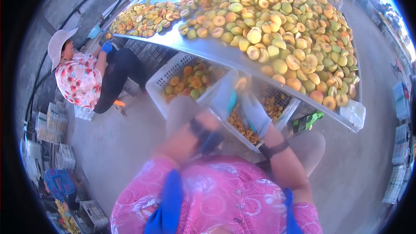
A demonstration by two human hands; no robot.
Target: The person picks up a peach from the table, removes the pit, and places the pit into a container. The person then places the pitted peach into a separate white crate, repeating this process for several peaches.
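Note:
My left hand, in a pale glove, is smeared by motion over the crates at my knees. Its fingers cannot be made out, and a teal patch shows beside it. My right hand, also in a pale glove, is closed close beside it. A blurred peach half is at my right fingertips, between the two hands. Below my left hand stands a white crate of peach pieces. Another crate under my right hand contains brownish fruit scraps.
A metal table in front bears a large heap of halved peaches. Its edge overhangs the crates. At the left a seated person in blue gloves works. A clear plastic bag lies at the table's right corner. Stacked crates line the right side.

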